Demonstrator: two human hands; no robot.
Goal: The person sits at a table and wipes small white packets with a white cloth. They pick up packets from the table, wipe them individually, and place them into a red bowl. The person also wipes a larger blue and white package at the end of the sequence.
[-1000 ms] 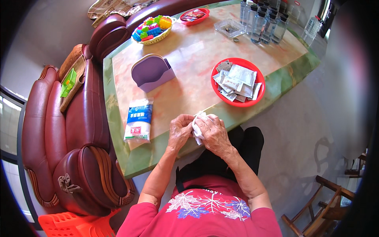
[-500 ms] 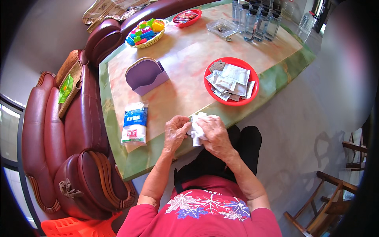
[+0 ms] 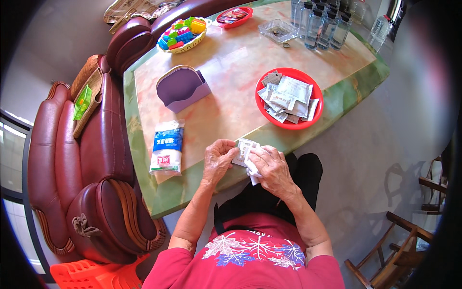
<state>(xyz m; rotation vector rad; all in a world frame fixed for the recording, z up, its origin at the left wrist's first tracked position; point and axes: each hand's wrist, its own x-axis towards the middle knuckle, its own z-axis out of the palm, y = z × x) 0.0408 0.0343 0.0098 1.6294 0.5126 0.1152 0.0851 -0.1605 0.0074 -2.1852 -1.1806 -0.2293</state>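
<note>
A small white sachet with dark print (image 3: 243, 150) is pinched at its left edge by my left hand (image 3: 220, 161), just above the table's near edge. My right hand (image 3: 271, 168) grips a folded white cloth (image 3: 252, 170) and presses it against the sachet's right side. The cloth covers part of the sachet, and some of my right fingertips are hidden. Ahead and to the right, a red round dish (image 3: 315, 106) is heaped with similar sachets (image 3: 294, 89).
On the marble-patterned table (image 3: 226, 91) stand a purple holder (image 3: 185, 91), a blue-and-white plastic bag (image 3: 167, 147), a basket of colourful blocks (image 3: 185, 36), a glass ashtray (image 3: 278, 32) and several clear bottles (image 3: 315, 29). A red sofa (image 3: 103, 130) is at left; wooden chairs (image 3: 399, 250) stand right.
The cloth has slid right with my right hand, so the printed face of the sachet now shows. My left hand still pinches it. The whole view has shifted slightly.
</note>
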